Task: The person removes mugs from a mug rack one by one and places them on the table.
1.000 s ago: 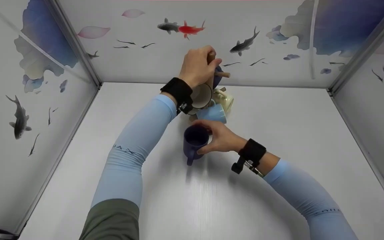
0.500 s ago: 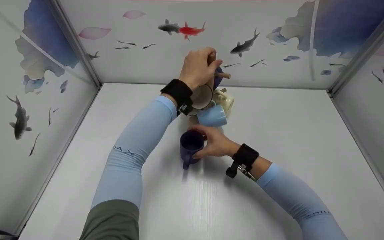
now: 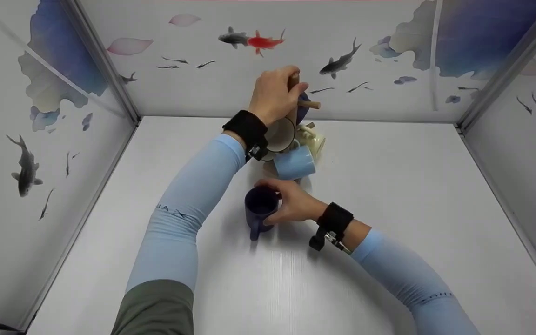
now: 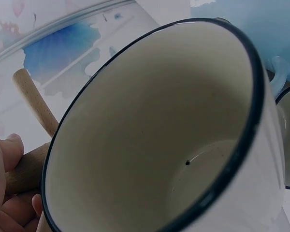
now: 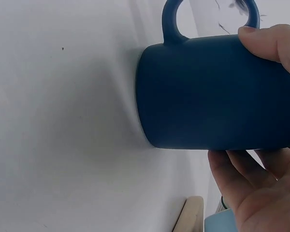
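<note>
Head view: a person's right hand [image 3: 296, 204] grips a dark blue mug [image 3: 258, 207] by its side, thumb on one side and fingers round the other. The mug stands upright on the white table [image 3: 389, 186], mouth up, so its long axis is vertical; its handle points toward the near-left. It sits near centre, just nearer than a wooden mug rack [image 3: 296, 88]. The left hand [image 3: 275, 95] is farther back, clenched round the rack's top post. Hung on the rack: a white mug w/ dark rim [image 3: 281, 134], a light blue mug [image 3: 295, 163], a cream mug [image 3: 313, 139]. The right hand is the nearer one to the dark mug; the rack lies just beyond it.
</note>
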The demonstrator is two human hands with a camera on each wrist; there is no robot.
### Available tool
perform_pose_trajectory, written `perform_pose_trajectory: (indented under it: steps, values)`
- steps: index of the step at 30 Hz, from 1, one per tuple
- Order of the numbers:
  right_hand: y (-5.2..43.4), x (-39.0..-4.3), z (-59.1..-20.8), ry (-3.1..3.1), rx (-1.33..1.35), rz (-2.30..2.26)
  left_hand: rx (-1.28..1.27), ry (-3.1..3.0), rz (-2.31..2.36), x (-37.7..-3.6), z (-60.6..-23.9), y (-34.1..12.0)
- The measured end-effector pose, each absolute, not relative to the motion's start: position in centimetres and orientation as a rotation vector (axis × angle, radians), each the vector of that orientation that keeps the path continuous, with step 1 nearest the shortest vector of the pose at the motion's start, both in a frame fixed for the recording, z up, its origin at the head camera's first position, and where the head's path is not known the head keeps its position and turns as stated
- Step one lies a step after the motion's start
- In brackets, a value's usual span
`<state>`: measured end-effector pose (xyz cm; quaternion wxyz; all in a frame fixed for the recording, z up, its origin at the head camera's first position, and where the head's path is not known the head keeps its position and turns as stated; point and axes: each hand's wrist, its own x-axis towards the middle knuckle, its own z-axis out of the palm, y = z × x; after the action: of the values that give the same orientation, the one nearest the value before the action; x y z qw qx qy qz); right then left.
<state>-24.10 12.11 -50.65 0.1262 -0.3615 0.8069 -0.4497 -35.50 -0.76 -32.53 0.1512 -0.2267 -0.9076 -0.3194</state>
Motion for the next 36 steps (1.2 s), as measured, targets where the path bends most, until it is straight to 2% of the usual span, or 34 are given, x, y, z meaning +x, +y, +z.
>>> perform_pose_trajectory:
  steps: [36]
  values:
    - [11.35,-24.1,-49.85,2.349,-1.057,-1.172,-0.677,-2.583,-0.941,-35.62,-32.79,-0.85]
